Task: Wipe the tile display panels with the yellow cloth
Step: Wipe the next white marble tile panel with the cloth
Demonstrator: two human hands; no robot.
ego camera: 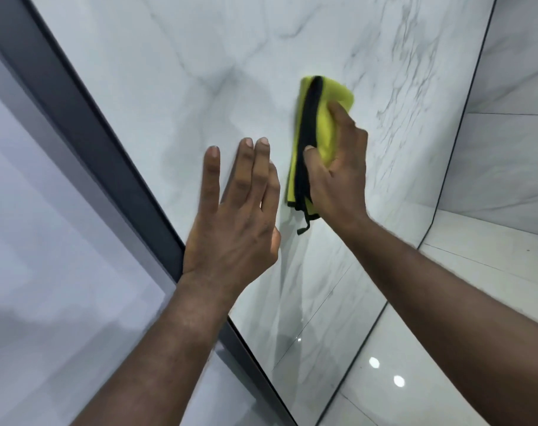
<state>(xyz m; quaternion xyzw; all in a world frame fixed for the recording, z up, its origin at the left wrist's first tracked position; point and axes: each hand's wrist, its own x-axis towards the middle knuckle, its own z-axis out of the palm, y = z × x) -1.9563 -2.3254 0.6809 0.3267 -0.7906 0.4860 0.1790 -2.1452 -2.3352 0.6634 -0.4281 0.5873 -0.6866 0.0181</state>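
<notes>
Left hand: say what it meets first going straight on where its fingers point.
Likely nothing but bare marble panel; the left hand points up the panel, and the yellow cloth sits right of that line.

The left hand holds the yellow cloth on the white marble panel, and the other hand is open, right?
No, the right hand holds the yellow cloth on the white marble panel; the left hand is open, as the head view shows.

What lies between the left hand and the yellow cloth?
Only a narrow strip of bare marble-look panel; the head view shows nothing else between the left hand and the cloth.
</notes>
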